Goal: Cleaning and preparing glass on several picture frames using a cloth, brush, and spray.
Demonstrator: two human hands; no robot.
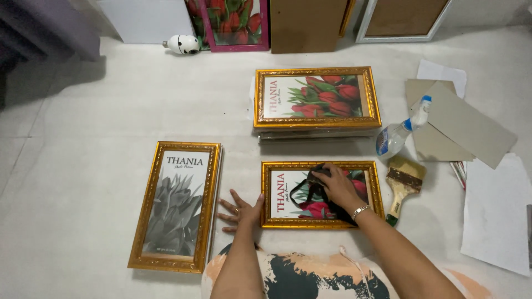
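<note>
On the floor, the left hand (242,211) lies with fingers spread against the stiff, fragile gold picture frame (322,194) while the right hand (337,185) pinches a dark soft cloth (310,191) on its slippery glass.

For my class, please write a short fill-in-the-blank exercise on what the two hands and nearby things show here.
1. The right hand presses a dark ____ onto the glass of the gold frame.
2. The left hand rests against that frame's ____ edge.
3. A paintbrush lies to the frame's ____.
4. The spray bottle has a ____ nozzle.

Missing words: cloth; left; right; blue
</note>
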